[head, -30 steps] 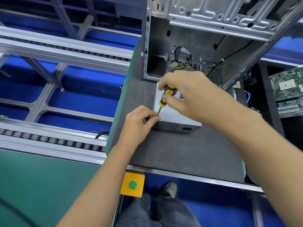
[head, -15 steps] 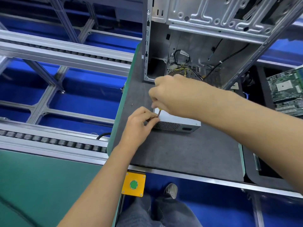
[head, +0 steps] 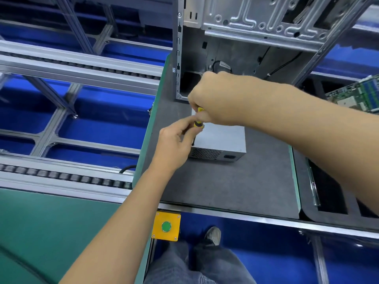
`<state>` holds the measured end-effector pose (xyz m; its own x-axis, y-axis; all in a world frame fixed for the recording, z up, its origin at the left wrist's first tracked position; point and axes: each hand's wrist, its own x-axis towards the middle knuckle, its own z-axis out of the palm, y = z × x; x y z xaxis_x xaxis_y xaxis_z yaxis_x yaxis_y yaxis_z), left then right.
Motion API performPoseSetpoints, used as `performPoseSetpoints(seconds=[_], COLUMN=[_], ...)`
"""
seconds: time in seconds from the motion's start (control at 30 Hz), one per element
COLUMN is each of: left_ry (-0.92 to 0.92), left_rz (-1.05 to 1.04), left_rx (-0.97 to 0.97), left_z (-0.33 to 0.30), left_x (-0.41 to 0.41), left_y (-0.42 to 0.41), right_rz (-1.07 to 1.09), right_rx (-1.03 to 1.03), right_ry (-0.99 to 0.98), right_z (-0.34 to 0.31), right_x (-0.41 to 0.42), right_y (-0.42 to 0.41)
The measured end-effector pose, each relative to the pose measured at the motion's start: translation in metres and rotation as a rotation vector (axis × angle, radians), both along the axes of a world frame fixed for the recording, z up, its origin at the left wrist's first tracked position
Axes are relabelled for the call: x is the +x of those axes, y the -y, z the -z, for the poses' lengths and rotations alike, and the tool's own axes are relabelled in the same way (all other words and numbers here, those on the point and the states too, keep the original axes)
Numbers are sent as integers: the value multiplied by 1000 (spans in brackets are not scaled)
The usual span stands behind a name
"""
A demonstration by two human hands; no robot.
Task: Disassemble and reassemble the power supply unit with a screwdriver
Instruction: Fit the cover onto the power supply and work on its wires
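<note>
A grey metal power supply unit (head: pixel 222 140) lies flat on the dark grey mat (head: pixel 225 185), its vented face toward me. My right hand (head: pixel 217 99) grips the yellow-and-black handle of a screwdriver (head: pixel 198 124) above the unit's near-left corner. The dark shaft points down at that corner. My left hand (head: pixel 174 144) sits at the unit's left end, its fingers curled up round the lower part of the screwdriver. The tip's contact point is hidden by my fingers.
An open silver computer case (head: pixel 246 48) stands behind the unit with loose cables inside. A circuit board (head: pixel 356 97) lies at the far right beside a black foam tray (head: pixel 328 193). Conveyor rails (head: pixel 71 66) run on the left. A yellow box with a green button (head: pixel 166 226) hangs at the bench's front edge.
My left hand has lifted from the unit's corner and now grasps the lower screwdriver. My right hand moved up slightly, so the handle shows again.
</note>
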<state>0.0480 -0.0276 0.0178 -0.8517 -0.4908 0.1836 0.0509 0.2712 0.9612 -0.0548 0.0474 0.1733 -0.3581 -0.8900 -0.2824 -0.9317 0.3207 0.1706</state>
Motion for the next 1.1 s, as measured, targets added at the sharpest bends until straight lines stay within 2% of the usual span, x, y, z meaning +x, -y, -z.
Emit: performPoseSetpoints(seconds=[0.1, 0.27, 0.37, 0.43, 0.5, 0.6, 0.7, 0.77, 0.83, 0.93, 0.97, 1.03, 1.1], left_ry=[27, 11, 8, 35, 48, 53, 57, 69, 89, 82, 71, 71, 111], left_rz=[39, 8, -26, 44, 134, 138, 74, 20, 9, 54, 51, 10, -51], left_rx=[25, 136, 131, 107, 81, 123, 233, 173, 140, 77, 57, 96, 155], left_z=[-4, -22, -20, -18, -18, -13, -9, -6, -5, 1, 4, 14, 27], left_x=[2, -10, -11, -7, -3, 1, -1, -8, -12, -9, -7, 2, 12], left_y=[4, -2, 0, 8, 13, 11, 0, -6, -6, 5, 10, 17, 20], right_rz=[35, 233, 168, 37, -46, -45, 137, 287, 329, 155, 66, -35, -39], right_rx=[-75, -240, -148, -40, -14, 26, 6, 7, 15, -5, -4, -9, -19], right_ry=[-49, -137, 68, 166, 82, -5, 5, 22, 79, 297, 314, 197, 55], right_z=[10, 24, 18, 13, 11, 13, 20, 21, 24, 21, 19, 18, 21], right_x=[3, 10, 2, -3, -6, -14, -21, -20, -23, -21, -19, -15, -13], right_y=[-6, -6, -9, -11, -8, -6, -11, -13, -16, -19, -19, -15, -11])
